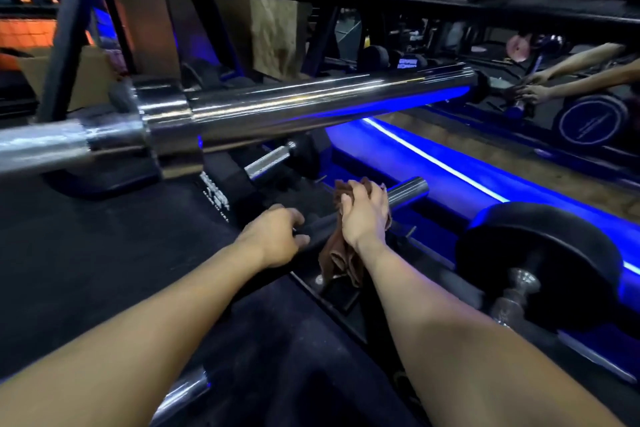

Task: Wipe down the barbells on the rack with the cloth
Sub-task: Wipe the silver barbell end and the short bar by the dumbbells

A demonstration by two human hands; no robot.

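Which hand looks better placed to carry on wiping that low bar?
The right hand: it already holds the brown cloth wrapped over the low bar. The left hand grips the bar's dark part bare, beside the cloth, apparently steadying it.

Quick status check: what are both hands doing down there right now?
Left hand grips low barbell. Right hand wraps brown cloth round its sleeve. Big chrome barbell overhead, not blocking.
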